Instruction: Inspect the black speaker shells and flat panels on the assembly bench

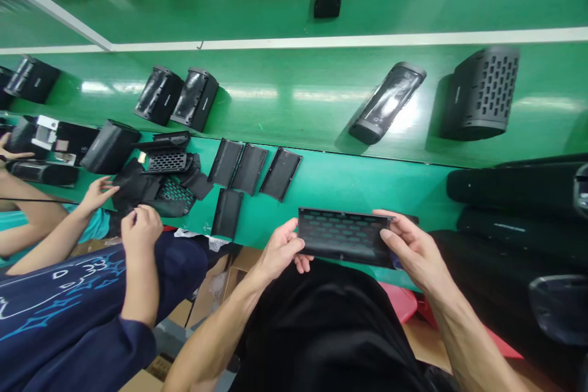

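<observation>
Perforated panel (344, 236) lies between left grip (281, 250) and right grip (416, 250), each holding an end.

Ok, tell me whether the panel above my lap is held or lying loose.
Held: the left hand grips one end of the perforated panel, the right hand the other.

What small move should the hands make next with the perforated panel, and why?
Probably lower the perforated panel onto the green bench, right of the four dark panels: the left hand and right hand support its opposite ends, and bare surface shows there.
</observation>
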Motion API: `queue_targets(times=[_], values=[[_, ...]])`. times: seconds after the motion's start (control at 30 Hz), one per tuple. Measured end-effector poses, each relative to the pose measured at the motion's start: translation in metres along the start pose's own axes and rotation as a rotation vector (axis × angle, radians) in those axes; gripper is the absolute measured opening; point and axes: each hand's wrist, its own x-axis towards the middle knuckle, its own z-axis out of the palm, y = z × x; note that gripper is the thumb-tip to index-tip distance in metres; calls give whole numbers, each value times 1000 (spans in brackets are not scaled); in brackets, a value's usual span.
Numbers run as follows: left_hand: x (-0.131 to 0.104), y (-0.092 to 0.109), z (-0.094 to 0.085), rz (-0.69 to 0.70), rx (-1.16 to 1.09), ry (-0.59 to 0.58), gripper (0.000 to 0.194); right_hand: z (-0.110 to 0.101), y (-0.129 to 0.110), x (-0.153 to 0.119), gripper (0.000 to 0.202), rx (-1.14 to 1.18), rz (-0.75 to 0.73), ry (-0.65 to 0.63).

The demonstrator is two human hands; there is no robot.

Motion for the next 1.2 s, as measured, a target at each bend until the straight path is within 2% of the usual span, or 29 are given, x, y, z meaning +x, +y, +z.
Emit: queue_targets(times=[0.13,0.2,0.33,0.47,0.53,0.7,0.83,1.0,1.2], values=[[5,-9,3,-87,14,130,85,-1,2,0,44,-39,-5,4],[7,-13,4,-91,34,158,97,-2,5,0,43,-81,-15,18],[8,-13,6,-97,68,178,82,0,9,4,45,4,35,-4],[9,-7,8,-126,15,142,51,6,9,13,42,213,201,-8],[10,-5,7,-138,-24,129,45,9,10,16,42,256,266,15],[13,-2,5,-150,-29,142,40,10,14,19,41,278,257,19],[12,2,6,-121,-35,113,39,10,12,17,45,313,306,74],[11,5,7,-99,-33,79,43,11,7,19,45,373,302,19],[12,6,5,-89,-43,51,43,11,12,21,44,365,293,43]])
